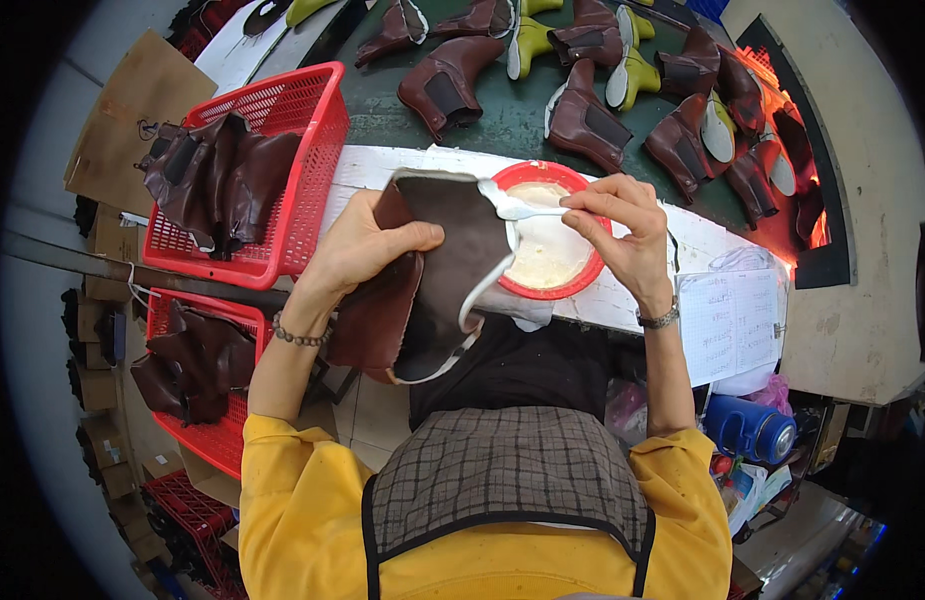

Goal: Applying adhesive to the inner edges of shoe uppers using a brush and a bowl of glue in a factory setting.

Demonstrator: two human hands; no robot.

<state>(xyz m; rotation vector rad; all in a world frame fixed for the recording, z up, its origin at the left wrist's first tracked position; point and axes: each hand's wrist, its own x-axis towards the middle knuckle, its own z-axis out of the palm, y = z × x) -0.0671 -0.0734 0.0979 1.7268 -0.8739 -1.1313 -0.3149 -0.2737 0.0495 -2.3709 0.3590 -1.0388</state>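
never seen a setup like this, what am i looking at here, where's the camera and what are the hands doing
There is no machine here, just a person's two bare hands. The single picture comes from a wide fisheye camera worn on the head, looking down, so straight edges bend near the rim.

The left hand grips a brown leather piece with a dark inside and a white edge. The right hand pinches a white tool, its wide end at that edge, above a red bowl of pale paste.

Beyond, on a green tabletop, lie brown boots, some with yellow-green foot forms. Two red baskets at the left hold more brown leather; an open notebook lies at the right.
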